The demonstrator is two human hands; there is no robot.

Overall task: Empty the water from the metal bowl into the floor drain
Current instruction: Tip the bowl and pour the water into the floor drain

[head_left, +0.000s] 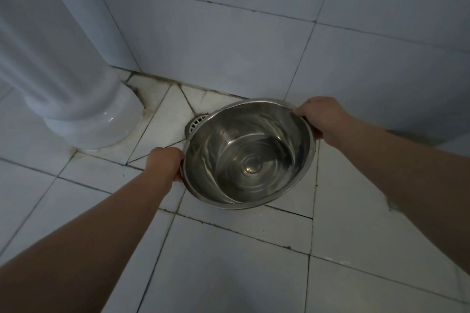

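Water ripples inside the bowl (248, 155), held level above the floor by left hand (165, 164) and right hand (319, 117), each gripping the rim. Drain (195, 122) shows just past the far-left edge. Pouring appears not begun; next move calls for tipping toward the drain.

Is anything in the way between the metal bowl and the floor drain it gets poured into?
Nothing visible does. The left hand and right hand grip the round steel bowl by its rim, and the round white-grated floor drain peeks out bare beside its far-left edge. The white ceramic pedestal stands aside.
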